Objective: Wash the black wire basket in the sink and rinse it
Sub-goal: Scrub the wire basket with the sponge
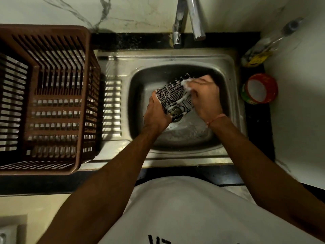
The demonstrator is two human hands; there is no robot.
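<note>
i see the left hand [156, 113] gripping the black wire basket [175, 97] over the steel sink [226, 67]. the right hand [204, 95] pinches its soapy edge. a brown crate [52, 95] sits on the dark counter [269, 134] at nine o'clock.

Black counter [255, 138] carries crate [44, 95], tub [259, 88], bottle [263, 50].

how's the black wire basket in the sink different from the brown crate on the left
The black wire basket is small, thin metal wire, soapy, held tilted over the sink by both hands. The brown crate is far larger, slatted plastic, and sits on the drainboard untouched. Both are open-sided.
</note>
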